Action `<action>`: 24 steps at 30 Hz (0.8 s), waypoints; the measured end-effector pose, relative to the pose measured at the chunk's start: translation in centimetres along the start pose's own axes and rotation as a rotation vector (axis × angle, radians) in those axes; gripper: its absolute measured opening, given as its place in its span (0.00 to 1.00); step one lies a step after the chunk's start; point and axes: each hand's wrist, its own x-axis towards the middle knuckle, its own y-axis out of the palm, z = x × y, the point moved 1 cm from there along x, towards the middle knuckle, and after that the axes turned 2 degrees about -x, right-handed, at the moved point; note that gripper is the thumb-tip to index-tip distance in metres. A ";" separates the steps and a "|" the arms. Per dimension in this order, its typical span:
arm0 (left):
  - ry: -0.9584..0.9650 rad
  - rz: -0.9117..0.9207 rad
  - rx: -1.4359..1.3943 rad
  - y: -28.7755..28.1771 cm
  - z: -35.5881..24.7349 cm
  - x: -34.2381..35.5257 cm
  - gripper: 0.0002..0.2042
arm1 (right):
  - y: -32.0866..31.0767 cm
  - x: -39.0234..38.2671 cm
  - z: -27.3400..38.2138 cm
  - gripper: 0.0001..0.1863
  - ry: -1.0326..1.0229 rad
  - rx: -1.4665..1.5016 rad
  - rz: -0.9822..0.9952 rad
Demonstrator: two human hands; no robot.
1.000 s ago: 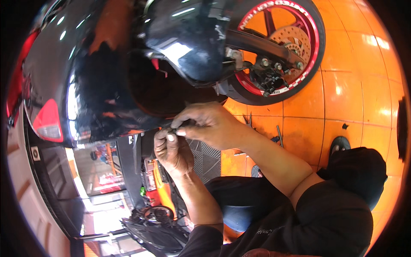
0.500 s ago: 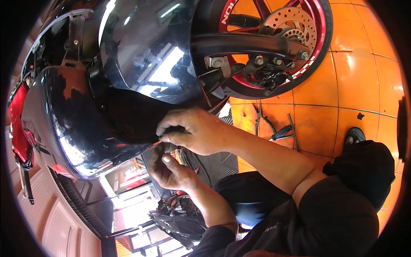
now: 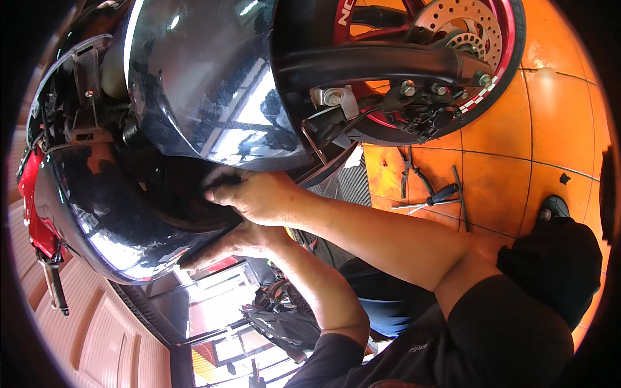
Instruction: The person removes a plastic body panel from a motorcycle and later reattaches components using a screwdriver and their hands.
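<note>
Currently, right hand [image 3: 259,197]: is resting at the mouth of the dark hollow, its fingers curling inward and its tips blurring into shadow; whether they are pinching anything, I cannot tell.
Left hand [image 3: 244,240]: is lying just below the right one, its fingers stretching out along the lower edge of the black fairing panel; its thumb is hiding, so I cannot tell whether it is gripping that edge.
Black fairing panel [image 3: 123,216]: is sitting left of both hands, curving broadly and shining, with white glare streaking its lower side and brownish patches showing near its upper end.
Hollow [image 3: 169,176]: is opening between that panel and the glossy upper cover, holding deep shadow and the right fingertips.
Glossy upper cover [image 3: 200,71]: is bulging above the right hand, reflecting bright angular patches and showing smudges.
Motorcycle wheel [image 3: 511,64]: is standing upper right, its red rim surrounding a perforated brake disc [image 3: 453,19]; a black brake caliper [image 3: 427,119] is sitting below the tubular black leg [image 3: 381,63].
Orange tiles [image 3: 495,171]: are bearing pliers [image 3: 405,174], a dark-handled screwdriver [image 3: 443,194] and a slim dark rod [image 3: 460,187], all lying close together.
Background: a black motorcycle [image 3: 278,326] is standing lower down, beyond the left forearm.
</note>
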 end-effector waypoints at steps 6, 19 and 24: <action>-0.150 0.155 -0.124 -0.4 0.3 -0.5 0.35 | -0.1 0.1 0.7 0.15 0.095 0.049 0.144; -0.171 0.212 -0.230 -0.3 1.2 -0.6 0.34 | 0.3 0.0 -0.6 0.09 -0.396 -0.210 0.018; -0.196 0.234 -0.308 -0.3 1.8 -0.7 0.32 | -0.2 0.3 0.1 0.08 -0.565 -0.396 0.030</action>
